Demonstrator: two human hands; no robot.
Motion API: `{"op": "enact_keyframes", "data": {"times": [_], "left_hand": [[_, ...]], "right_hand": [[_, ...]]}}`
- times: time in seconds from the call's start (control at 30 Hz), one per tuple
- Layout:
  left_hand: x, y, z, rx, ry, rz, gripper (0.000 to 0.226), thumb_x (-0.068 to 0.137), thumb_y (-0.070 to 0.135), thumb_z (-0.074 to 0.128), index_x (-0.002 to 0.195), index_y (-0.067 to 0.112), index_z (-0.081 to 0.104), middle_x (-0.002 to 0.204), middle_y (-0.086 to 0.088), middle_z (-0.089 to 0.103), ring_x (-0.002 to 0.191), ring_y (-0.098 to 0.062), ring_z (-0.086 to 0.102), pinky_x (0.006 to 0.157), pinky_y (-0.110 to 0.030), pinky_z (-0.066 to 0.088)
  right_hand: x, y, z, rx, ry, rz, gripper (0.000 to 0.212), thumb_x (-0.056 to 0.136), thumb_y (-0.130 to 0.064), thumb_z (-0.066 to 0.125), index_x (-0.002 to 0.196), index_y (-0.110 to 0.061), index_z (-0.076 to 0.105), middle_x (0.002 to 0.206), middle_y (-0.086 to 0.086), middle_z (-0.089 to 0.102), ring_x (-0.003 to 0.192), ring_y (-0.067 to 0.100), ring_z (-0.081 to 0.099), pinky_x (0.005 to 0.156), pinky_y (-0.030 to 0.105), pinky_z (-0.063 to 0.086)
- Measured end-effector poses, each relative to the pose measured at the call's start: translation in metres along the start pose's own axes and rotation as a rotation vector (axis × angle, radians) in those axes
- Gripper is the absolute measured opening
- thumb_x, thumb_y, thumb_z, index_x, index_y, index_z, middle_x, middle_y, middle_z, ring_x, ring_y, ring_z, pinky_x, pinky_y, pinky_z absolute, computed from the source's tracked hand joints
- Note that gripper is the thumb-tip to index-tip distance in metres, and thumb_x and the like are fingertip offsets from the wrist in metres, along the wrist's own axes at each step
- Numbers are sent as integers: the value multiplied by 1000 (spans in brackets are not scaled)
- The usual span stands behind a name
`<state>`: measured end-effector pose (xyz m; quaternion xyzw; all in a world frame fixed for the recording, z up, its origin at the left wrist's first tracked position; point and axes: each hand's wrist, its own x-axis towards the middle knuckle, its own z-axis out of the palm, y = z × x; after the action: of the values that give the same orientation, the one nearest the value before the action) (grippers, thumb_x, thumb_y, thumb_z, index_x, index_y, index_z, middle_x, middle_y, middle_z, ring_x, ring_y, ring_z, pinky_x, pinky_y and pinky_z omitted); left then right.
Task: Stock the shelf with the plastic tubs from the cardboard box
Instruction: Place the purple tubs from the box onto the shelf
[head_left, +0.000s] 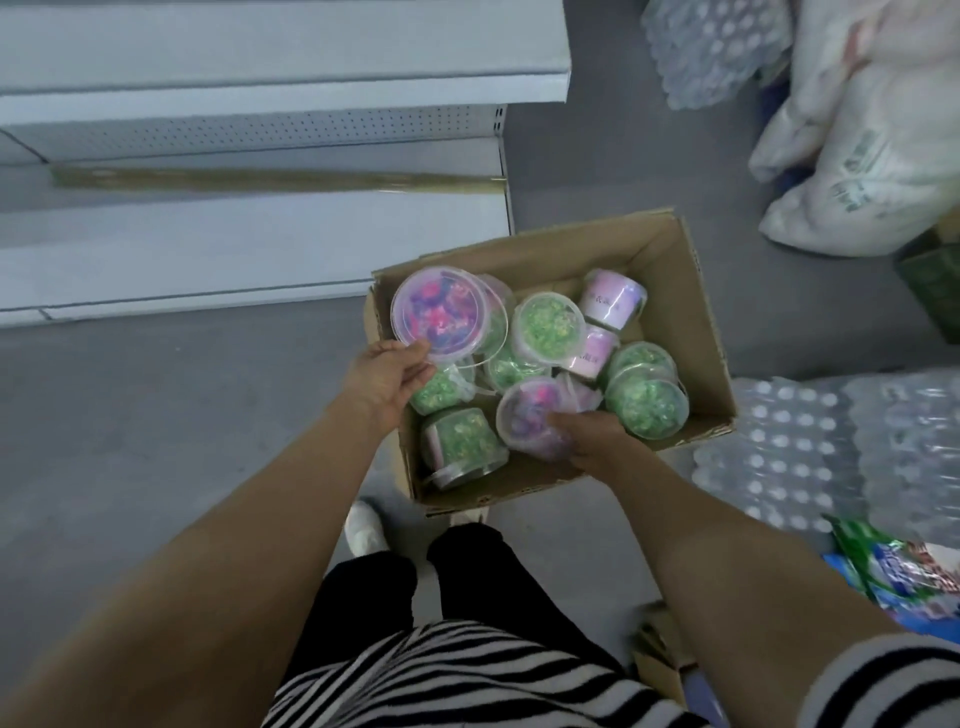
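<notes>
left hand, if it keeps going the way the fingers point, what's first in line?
The left hand already grips the pink tub by its near rim. Straight on, up and right, comes that tub itself, then likely the green tub beside it; depth is unclear.

Bottle packs (810, 457) & white sacks (857, 156) on floor.

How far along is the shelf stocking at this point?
Done: nothing visible; the shelf shows no tubs. In hand: the left hand grips a pink tub by its rim, and the right hand holds another pink tub inside the box. Left: the green tubs and the other pink ones remain in the box.
</notes>
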<state>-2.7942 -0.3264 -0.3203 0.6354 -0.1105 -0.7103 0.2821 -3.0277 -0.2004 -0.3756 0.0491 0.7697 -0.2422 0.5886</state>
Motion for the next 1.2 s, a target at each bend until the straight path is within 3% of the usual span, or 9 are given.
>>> {"op": "enact_keyframes", "data": {"times": [0.13, 0.23, 0.3, 0.4, 0.53, 0.63, 0.77, 1.1, 1.2], "left_hand": [[-18, 20, -3, 44, -27, 9, 32, 83, 5, 73, 108, -3, 56, 94, -13, 67, 81, -17, 66, 65, -26, 61], [-31, 41, -9, 12, -77, 32, 26, 84, 5, 71, 105, -6, 60, 87, -14, 71, 74, -16, 68, 56, -22, 57], [-40, 57, -17, -48, -106, 67, 10, 86, 5, 69, 90, 3, 59, 72, -7, 68, 60, -10, 64, 50, -19, 53], [-54, 90, -39, -73, -93, 146, 9, 87, 5, 68, 90, 6, 59, 76, -7, 60, 62, -11, 55, 49, -17, 52], [-72, 145, -96, -158, -84, 216, 25, 84, 5, 71, 106, 2, 59, 86, -10, 63, 66, -12, 58, 53, -19, 53], [-89, 186, -146, -204, -98, 291, 34, 82, 7, 75, 110, 2, 57, 94, -11, 65, 66, -12, 60, 56, -19, 54], [-114, 243, -218, -253, -131, 406, 44, 81, 9, 76, 118, 0, 56, 90, -10, 63, 59, -11, 59, 53, -18, 52], [-174, 398, -348, -403, -93, 624, 29, 81, 5, 75, 103, -2, 57, 91, -16, 63, 64, -17, 56, 47, -18, 52], [-178, 440, -364, -401, -101, 666, 30, 85, 12, 72, 108, 1, 57, 86, -10, 62, 59, -13, 54, 46, -16, 50]], "right_hand": [[-49, -14, -4, 138, -121, -89, 45, 80, -12, 79, 119, 4, 61, 113, 23, 70, 97, 36, 70, 62, 40, 62], [-81, -25, 3, 104, -136, -153, 51, 81, -29, 79, 123, -6, 61, 104, 12, 71, 95, 29, 68, 81, 40, 58], [-100, -34, 16, 128, -109, -217, 52, 83, -36, 77, 124, -10, 60, 115, 18, 67, 106, 31, 65, 86, 41, 57], [-131, -47, 46, 196, -133, -305, 50, 82, -45, 75, 119, -15, 60, 128, 21, 58, 116, 31, 59, 90, 39, 56], [-177, -61, 102, 198, -210, -457, 42, 82, -52, 72, 106, -18, 65, 114, 10, 65, 105, 22, 62, 94, 36, 55], [-217, -70, 156, 196, -300, -563, 51, 82, -53, 70, 117, -17, 64, 114, 8, 70, 107, 19, 66, 92, 33, 54], [-269, -85, 237, 236, -399, -639, 68, 78, -52, 72, 132, -14, 54, 125, 18, 61, 118, 29, 60, 105, 40, 48], [-395, -143, 402, 215, -488, -824, 63, 82, -50, 71, 124, -8, 52, 115, 21, 61, 113, 32, 62, 92, 38, 55], [-420, -173, 435, 213, -518, -869, 61, 80, -52, 72, 122, -10, 55, 113, 18, 62, 111, 29, 62, 89, 35, 56]]}}
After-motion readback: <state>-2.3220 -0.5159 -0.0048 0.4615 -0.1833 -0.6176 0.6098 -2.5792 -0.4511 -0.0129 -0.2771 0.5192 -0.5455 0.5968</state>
